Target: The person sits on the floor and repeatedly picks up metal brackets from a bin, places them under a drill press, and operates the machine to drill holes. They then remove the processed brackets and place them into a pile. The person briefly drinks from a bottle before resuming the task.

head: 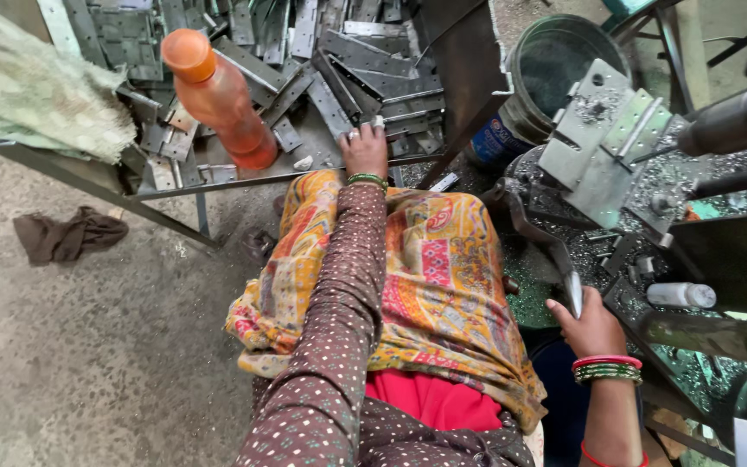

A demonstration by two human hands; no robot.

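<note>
At twelve o'clock, the left hand (365, 149) lay palm-down on the tray (244, 177), fingers curled over the near edge of a heap of grey metal plates (365, 56); an orange bottle (218, 95) stood at ten o'clock. Toward four o'clock, the right hand (594, 327) had its fingers closed around a curved metal lever (538, 233) beside the drilling machine (719, 130).

My left hand (365, 149) rests on the metal tray (244, 180), fingertips touching the heap of grey hinge plates (365, 60). Orange bottle (218, 95) stands tilted nearby. My right hand (590, 327) grips a curved metal lever (539, 238) beside the shavings-strewn machine bed (676, 177).
</note>
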